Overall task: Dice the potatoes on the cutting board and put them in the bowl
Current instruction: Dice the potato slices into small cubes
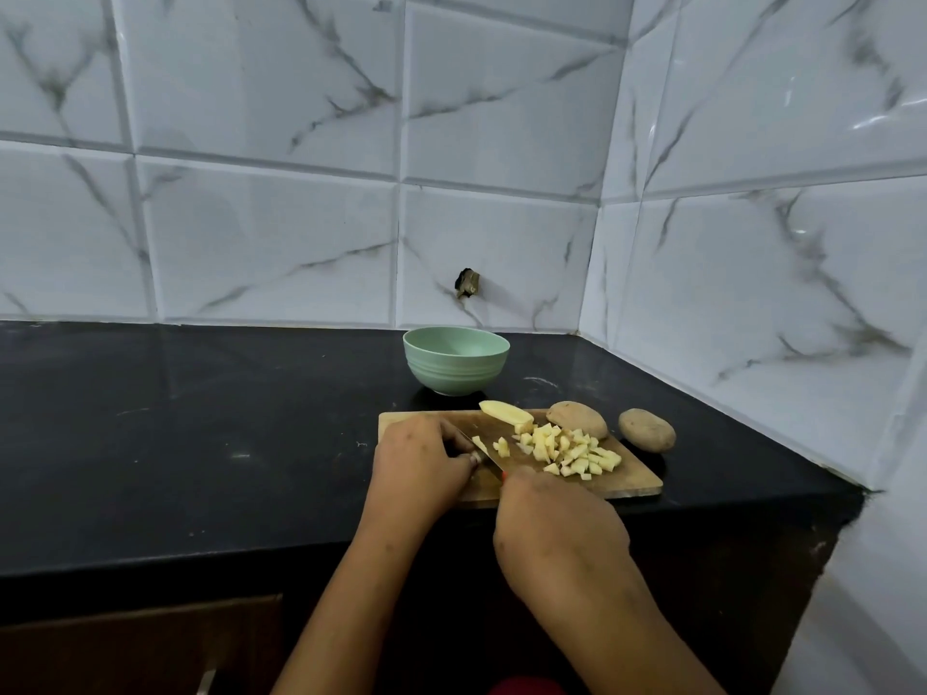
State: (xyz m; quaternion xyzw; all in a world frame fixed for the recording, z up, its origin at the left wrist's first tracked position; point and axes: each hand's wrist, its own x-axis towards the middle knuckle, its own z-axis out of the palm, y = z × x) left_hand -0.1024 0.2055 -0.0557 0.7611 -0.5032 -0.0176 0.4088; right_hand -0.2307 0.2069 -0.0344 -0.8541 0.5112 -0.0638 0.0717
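Black worktop (200, 443): my left hand (419, 461) pinches a potato strip (479, 444) to steady it, my right hand (557, 529) grips the knife (489, 459).

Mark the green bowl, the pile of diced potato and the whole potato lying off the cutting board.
green bowl (454, 376): head view, outer wall.
pile of diced potato (572, 451): head view, middle of the pile.
whole potato off the board (647, 429): head view, middle of its skin.
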